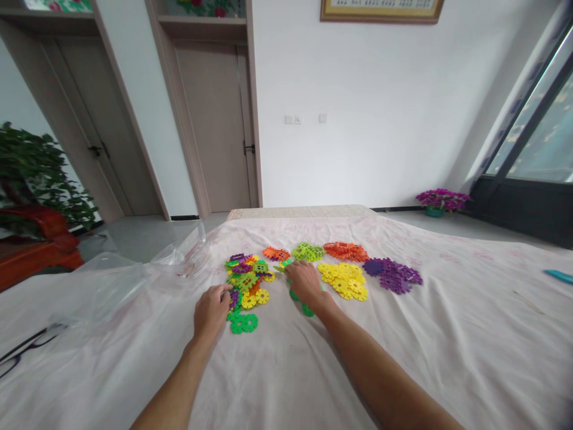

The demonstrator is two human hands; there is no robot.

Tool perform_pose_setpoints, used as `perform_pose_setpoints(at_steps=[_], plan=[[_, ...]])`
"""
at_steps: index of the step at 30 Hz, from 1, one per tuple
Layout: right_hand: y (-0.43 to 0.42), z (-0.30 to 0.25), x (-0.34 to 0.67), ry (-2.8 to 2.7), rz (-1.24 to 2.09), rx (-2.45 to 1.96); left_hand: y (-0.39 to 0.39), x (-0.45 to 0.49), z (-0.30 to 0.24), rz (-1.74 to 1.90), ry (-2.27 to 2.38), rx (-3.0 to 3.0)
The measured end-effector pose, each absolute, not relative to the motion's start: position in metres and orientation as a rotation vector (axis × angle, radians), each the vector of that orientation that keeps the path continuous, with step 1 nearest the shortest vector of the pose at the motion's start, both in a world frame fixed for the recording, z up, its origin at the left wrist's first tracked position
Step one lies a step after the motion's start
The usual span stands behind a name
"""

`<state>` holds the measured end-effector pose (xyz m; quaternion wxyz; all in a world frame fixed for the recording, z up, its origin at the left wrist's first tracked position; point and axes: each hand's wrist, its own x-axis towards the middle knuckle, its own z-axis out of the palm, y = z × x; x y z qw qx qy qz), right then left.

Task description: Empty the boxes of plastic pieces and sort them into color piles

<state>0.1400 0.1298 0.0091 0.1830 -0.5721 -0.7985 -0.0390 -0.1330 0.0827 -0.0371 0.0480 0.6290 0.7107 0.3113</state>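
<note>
My left hand (pixel 211 312) rests at the left edge of a mixed pile of plastic snowflake discs (pixel 244 280) in purple, green, yellow and orange. Its fingers are slightly apart and touch the pile; nothing shows held in them. My right hand (pixel 305 280) is closed, with a light green disc (pixel 279 269) sticking out from its fingertips to the left. Dark green discs (pixel 308 310) lie partly hidden under this hand. Nearest the front of the mixed pile are two green discs (pixel 244 323).
Sorted discs lie behind and right of my right hand: an orange group (pixel 276 254), a light green heap (pixel 308 251), a red-orange heap (pixel 345 251), a yellow heap (pixel 344 279) and a purple heap (pixel 394 275). Clear plastic packaging (pixel 111 292) and glasses (pixel 31 345) lie left.
</note>
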Motion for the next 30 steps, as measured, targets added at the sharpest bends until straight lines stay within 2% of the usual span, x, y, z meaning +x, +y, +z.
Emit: perform_pose_setpoints(at_steps=[7, 14, 30], plan=[[0.167, 0.022, 0.175, -1.751, 0.230, -1.658, 0.082, -0.133, -0.036, 0.945, 2.184, 1.933], [0.199, 0.023, 0.198, -1.557, 0.139, -1.803, 0.080, -0.130, -0.033, 0.919, 2.197, 1.928], [0.200, -0.008, 0.088, -2.327, 0.206, -1.541, 0.082, -0.124, -0.035, 1.012, 2.026, 2.063]])
